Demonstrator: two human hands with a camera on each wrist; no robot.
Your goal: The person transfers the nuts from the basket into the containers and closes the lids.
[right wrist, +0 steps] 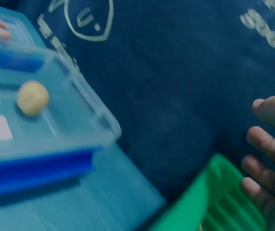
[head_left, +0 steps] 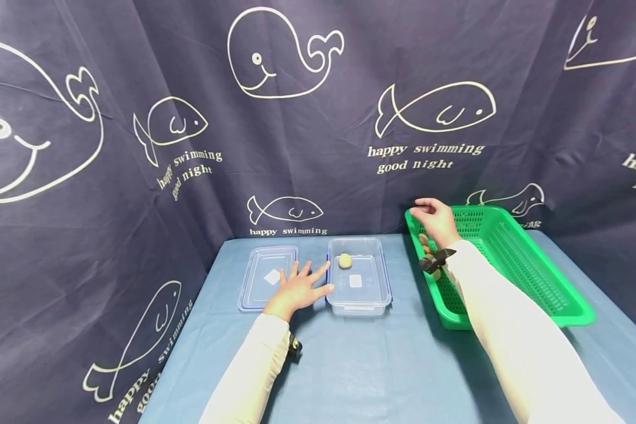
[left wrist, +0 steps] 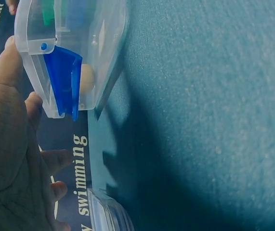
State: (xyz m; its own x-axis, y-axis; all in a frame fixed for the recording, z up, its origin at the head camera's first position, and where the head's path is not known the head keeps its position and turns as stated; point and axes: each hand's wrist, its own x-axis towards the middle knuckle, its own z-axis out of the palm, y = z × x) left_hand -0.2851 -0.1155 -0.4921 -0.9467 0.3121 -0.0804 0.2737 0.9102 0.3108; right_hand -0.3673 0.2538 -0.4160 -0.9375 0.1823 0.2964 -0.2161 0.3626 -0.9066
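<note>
A clear plastic box (head_left: pixel 352 307) with blue side clips stands on the table, and one small pale-yellow ball (head_left: pixel 345 261) lies inside, near its back left. My left hand (head_left: pixel 297 290) has its fingers spread beside the box, the thumb and a fingertip right at the left rim. Over the back left corner of a green basket (head_left: pixel 532 253) is my right hand (head_left: pixel 439 224), with loosely bent fingers and nothing between them in the right wrist view. Several small brownish round things (head_left: pixel 426 249) lie along the basket's left side, partly hidden by the right hand and wrist.
A clear lid (head_left: pixel 251 288) with a blue edge lies flat left of the box. Blue cloth (head_left: pixel 344 365) covers the table. Behind it and at the sides hangs a dark curtain (head_left: pixel 318 147) printed with whales, fish and words.
</note>
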